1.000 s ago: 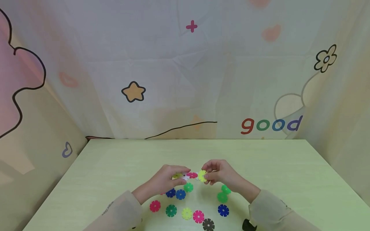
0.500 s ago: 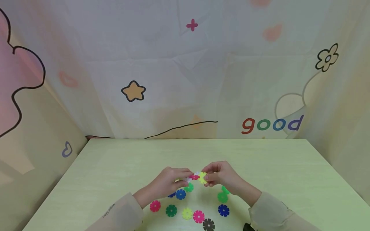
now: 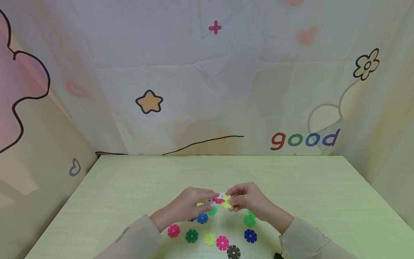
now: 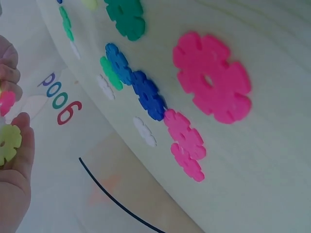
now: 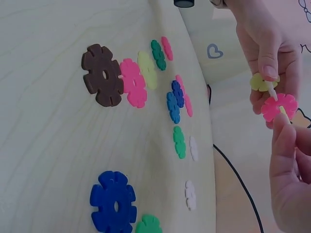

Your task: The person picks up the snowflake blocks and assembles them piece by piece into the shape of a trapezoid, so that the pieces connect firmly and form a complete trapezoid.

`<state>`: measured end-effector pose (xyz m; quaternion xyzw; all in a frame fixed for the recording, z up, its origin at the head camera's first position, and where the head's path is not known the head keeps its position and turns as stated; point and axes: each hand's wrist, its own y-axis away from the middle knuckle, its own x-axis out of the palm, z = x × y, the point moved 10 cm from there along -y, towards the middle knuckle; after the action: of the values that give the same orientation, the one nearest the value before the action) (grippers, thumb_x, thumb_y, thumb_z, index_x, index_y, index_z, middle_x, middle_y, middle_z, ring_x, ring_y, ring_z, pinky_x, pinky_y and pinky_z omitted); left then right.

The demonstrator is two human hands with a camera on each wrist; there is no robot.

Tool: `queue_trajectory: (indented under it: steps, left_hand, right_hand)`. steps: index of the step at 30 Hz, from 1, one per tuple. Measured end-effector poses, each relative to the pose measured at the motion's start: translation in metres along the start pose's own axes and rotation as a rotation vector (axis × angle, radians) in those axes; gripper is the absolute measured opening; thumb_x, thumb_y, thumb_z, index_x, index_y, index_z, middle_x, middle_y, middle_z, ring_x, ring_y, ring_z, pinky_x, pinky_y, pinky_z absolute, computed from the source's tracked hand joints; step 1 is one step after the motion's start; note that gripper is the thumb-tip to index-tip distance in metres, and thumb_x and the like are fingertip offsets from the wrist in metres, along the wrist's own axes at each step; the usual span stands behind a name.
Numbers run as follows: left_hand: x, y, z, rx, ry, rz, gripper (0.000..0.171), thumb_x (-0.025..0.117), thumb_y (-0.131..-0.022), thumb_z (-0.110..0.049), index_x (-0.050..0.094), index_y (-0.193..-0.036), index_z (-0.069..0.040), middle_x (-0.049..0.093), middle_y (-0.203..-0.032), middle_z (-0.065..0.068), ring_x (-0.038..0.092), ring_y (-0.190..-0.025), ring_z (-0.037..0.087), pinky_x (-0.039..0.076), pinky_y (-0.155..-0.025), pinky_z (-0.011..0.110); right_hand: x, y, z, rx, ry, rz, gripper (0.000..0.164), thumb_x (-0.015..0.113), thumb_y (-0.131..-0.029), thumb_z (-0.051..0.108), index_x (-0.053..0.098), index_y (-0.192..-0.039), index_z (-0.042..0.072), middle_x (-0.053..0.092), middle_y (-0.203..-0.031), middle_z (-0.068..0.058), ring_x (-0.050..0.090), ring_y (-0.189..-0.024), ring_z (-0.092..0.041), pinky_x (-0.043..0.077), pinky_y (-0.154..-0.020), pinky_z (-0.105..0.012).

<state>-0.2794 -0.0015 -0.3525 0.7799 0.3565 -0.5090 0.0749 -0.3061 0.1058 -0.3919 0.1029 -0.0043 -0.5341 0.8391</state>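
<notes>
Diffuse light leaves the tabletop (image 3: 136, 180) brighter than the printed curtain (image 3: 194, 82) behind it, with faint soft-edged shadows on its near part and dimmer wrist views.

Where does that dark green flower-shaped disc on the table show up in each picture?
Head: dark green disc, low, just left of centre.
Left wrist: dark green disc, at the top edge, left of centre.
Right wrist: dark green disc, upper middle.
Shared landmark: the pink disc beside it.
</notes>
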Motion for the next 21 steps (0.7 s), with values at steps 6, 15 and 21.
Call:
queue_trajectory:
  steps: [6, 15, 21]
  left_hand:
    - [0.005, -0.003, 0.005, -0.062, 0.045, -0.011, 0.038, 0.062, -0.082, -0.029, 0.059, -0.115, -0.011, 0.061, -0.115, 0.001, 0.058, -0.104, 0.012, 0.047, -0.085, 0.022]
    - [0.010, -0.005, 0.013, -0.142, 0.113, -0.020, 0.033, 0.064, -0.081, -0.025, 0.062, -0.111, -0.012, 0.066, -0.103, -0.001, 0.062, -0.089, 0.004, 0.046, -0.076, 0.013]
    - [0.005, -0.001, 0.025, -0.206, 0.108, -0.020, 0.033, 0.063, -0.081, -0.027, 0.062, -0.111, -0.013, 0.067, -0.102, -0.002, 0.061, -0.090, 0.005, 0.048, -0.077, 0.017]
  right_hand:
    - [0.003, 0.000, -0.002, 0.020, 0.002, 0.015, 0.028, 0.057, -0.083, 0.004, 0.054, -0.106, -0.012, 0.064, -0.078, -0.003, 0.064, -0.064, -0.012, 0.052, -0.063, -0.023]
    - [0.005, 0.002, -0.004, 0.036, -0.003, 0.028, 0.031, 0.059, -0.083, 0.006, 0.053, -0.108, -0.011, 0.064, -0.080, -0.004, 0.064, -0.066, -0.013, 0.053, -0.064, -0.025]
    - [-0.015, 0.004, -0.005, 0.026, 0.160, 0.013, 0.038, 0.062, -0.082, 0.015, 0.053, -0.112, -0.005, 0.062, -0.086, -0.010, 0.063, -0.072, -0.016, 0.053, -0.068, -0.031]
